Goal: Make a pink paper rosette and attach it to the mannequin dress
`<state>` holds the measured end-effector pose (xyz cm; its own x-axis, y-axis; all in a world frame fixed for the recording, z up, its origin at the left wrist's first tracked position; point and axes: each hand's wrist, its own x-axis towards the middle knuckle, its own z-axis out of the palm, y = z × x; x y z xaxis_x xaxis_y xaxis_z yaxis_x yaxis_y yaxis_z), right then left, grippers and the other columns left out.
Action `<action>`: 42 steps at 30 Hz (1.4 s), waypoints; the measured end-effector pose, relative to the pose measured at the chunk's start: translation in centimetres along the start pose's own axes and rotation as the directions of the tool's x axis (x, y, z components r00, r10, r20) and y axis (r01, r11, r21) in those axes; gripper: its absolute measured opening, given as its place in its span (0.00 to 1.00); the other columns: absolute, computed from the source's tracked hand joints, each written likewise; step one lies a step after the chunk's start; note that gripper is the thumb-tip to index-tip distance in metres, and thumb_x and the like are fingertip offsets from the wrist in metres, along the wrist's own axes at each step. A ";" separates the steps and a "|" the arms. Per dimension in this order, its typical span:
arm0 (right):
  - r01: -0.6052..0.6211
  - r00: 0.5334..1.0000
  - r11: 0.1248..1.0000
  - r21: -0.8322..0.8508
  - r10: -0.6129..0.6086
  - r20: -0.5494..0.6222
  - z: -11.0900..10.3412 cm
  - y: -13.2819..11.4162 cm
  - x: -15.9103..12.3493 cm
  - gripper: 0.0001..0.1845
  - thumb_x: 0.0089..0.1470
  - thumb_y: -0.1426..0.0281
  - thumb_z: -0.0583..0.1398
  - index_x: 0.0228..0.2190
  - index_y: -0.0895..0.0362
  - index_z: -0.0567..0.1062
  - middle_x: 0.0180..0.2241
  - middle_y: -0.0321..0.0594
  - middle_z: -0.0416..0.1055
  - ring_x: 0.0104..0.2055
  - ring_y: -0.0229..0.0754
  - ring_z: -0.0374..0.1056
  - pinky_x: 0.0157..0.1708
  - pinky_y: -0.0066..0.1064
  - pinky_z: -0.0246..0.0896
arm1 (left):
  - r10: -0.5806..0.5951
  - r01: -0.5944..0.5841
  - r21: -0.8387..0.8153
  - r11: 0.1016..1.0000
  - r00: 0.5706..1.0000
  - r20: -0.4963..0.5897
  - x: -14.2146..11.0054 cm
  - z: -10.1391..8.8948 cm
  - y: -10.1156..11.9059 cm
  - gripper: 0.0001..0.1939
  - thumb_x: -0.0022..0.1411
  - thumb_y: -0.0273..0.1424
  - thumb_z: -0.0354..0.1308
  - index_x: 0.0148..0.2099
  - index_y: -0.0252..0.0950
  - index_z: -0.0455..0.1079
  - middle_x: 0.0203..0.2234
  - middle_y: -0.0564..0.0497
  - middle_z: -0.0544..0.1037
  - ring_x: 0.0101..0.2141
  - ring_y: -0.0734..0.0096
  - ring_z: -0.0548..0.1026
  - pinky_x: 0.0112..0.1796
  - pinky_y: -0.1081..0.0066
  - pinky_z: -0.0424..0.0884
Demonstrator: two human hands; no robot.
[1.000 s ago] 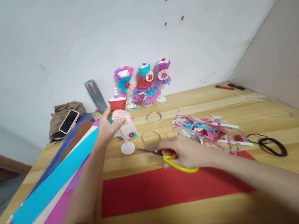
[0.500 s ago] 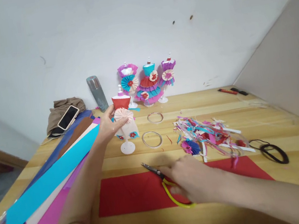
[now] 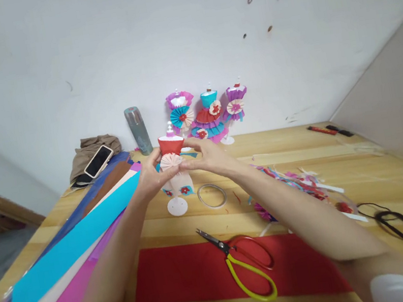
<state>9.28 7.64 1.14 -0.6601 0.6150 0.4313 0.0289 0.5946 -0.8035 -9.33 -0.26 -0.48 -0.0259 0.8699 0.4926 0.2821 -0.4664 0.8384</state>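
Observation:
A small mannequin doll in a red top and pale pink paper skirt stands on a white round base on the wooden table. My left hand grips its left side, thumb on the pink paper fan at the waist. My right hand pinches the doll's right side at the same height. Scissors with one red and one yellow handle lie loose on the red paper sheet in front of me.
Three finished paper-dress dolls stand by the wall beside a grey flask. Coloured paper sheets fan out at left, with a phone on brown cloth. Tape rings, paper scraps and a black cord lie to the right.
My right hand set the scissors down on the red sheet and moved up to the doll. My left hand stayed on the doll.

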 end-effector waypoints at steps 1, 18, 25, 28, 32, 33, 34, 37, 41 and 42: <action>-0.025 0.999 1.000 0.017 0.026 -0.028 0.4 0.0 0.1 0.23 0.46 0.59 0.68 0.45 0.54 0.79 0.52 0.45 0.78 0.58 0.56 0.71 0.61 0.53 0.59 | 0.010 -0.010 -0.002 1.000 1.000 0.001 0.0 0.0 0.0 0.27 0.51 0.39 0.72 0.51 0.32 0.73 0.45 0.44 0.81 0.51 0.51 0.77 0.49 0.62 0.72; 0.030 0.949 0.981 0.193 0.032 -0.313 3.0 0.9 -0.4 0.09 0.43 0.65 0.64 0.21 0.54 0.70 0.31 0.38 0.76 0.39 0.45 0.72 0.49 0.43 0.65 | 0.008 -0.008 0.043 0.999 1.000 0.001 0.4 -0.4 -1.4 0.33 0.49 0.44 0.73 0.54 0.33 0.73 0.45 0.44 0.81 0.48 0.49 0.78 0.48 0.57 0.74; -0.006 0.939 0.988 0.155 0.060 -0.340 3.0 0.8 -0.2 0.07 0.43 0.66 0.64 0.21 0.53 0.71 0.28 0.36 0.74 0.36 0.43 0.69 0.46 0.41 0.66 | 0.006 -0.007 0.005 1.000 0.998 0.060 0.7 -1.0 -1.3 0.42 0.42 0.51 0.76 0.56 0.34 0.74 0.52 0.40 0.80 0.56 0.41 0.74 0.55 0.52 0.71; -0.003 0.942 0.989 0.150 0.053 -0.332 3.1 0.7 -0.2 0.07 0.44 0.65 0.64 0.22 0.53 0.71 0.29 0.36 0.74 0.36 0.43 0.70 0.46 0.40 0.66 | -0.020 0.019 0.008 1.000 0.996 0.090 0.6 -1.3 -1.1 0.42 0.44 0.49 0.76 0.58 0.35 0.73 0.55 0.40 0.79 0.57 0.41 0.74 0.57 0.51 0.70; 0.011 0.948 0.986 0.166 0.042 -0.315 3.1 0.6 -0.2 0.07 0.44 0.65 0.64 0.22 0.53 0.71 0.29 0.37 0.75 0.37 0.43 0.71 0.47 0.40 0.66 | -0.041 0.042 -0.024 0.999 0.997 0.073 0.5 -1.5 -0.9 0.41 0.48 0.45 0.74 0.61 0.35 0.71 0.58 0.39 0.77 0.59 0.41 0.73 0.58 0.49 0.70; 0.016 0.950 0.985 0.171 0.039 -0.309 3.1 0.6 -0.2 0.07 0.45 0.65 0.64 0.22 0.53 0.71 0.30 0.37 0.76 0.37 0.43 0.72 0.47 0.40 0.66 | -0.036 0.039 -0.038 0.999 0.997 0.063 0.5 -1.5 -0.9 0.41 0.48 0.45 0.74 0.62 0.35 0.71 0.59 0.39 0.76 0.60 0.40 0.72 0.58 0.49 0.70; 0.020 0.952 0.984 0.176 0.035 -0.303 3.0 0.6 -0.3 0.07 0.45 0.65 0.64 0.22 0.54 0.71 0.30 0.37 0.76 0.37 0.44 0.72 0.48 0.41 0.66 | -0.030 0.033 -0.048 0.998 0.998 0.060 0.5 -1.6 -1.0 0.42 0.48 0.45 0.74 0.62 0.35 0.70 0.59 0.38 0.76 0.60 0.40 0.72 0.58 0.49 0.70; 0.027 0.956 0.983 0.180 0.027 -0.291 2.8 0.5 -0.4 0.07 0.45 0.65 0.64 0.23 0.54 0.72 0.30 0.38 0.76 0.38 0.44 0.72 0.48 0.42 0.66 | -0.011 0.017 -0.070 0.997 0.996 0.084 0.5 -1.7 -1.2 0.44 0.49 0.44 0.74 0.65 0.35 0.67 0.60 0.37 0.75 0.61 0.42 0.72 0.59 0.50 0.69; 0.014 0.959 0.981 0.192 0.042 -0.281 2.5 0.3 -0.6 0.07 0.45 0.64 0.64 0.23 0.54 0.73 0.30 0.38 0.76 0.38 0.44 0.73 0.49 0.41 0.67 | -0.015 0.026 -0.089 0.996 0.992 0.129 0.5 -2.1 -1.2 0.48 0.48 0.42 0.75 0.68 0.37 0.64 0.64 0.37 0.71 0.64 0.42 0.68 0.62 0.49 0.66; 0.013 0.959 0.981 0.196 0.044 -0.280 2.5 0.2 -0.7 0.07 0.44 0.64 0.64 0.24 0.54 0.73 0.30 0.37 0.77 0.38 0.44 0.73 0.49 0.41 0.67 | -0.017 0.030 -0.088 0.996 0.990 0.138 0.5 -2.1 -1.1 0.48 0.47 0.42 0.76 0.68 0.38 0.64 0.64 0.37 0.71 0.65 0.42 0.67 0.62 0.49 0.65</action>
<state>7.88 6.07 -0.33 -0.4219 0.7606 0.4935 -0.1272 0.4893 -0.8628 -11.72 0.33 -0.70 0.1014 0.8917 0.4411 0.1956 -0.4526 0.8700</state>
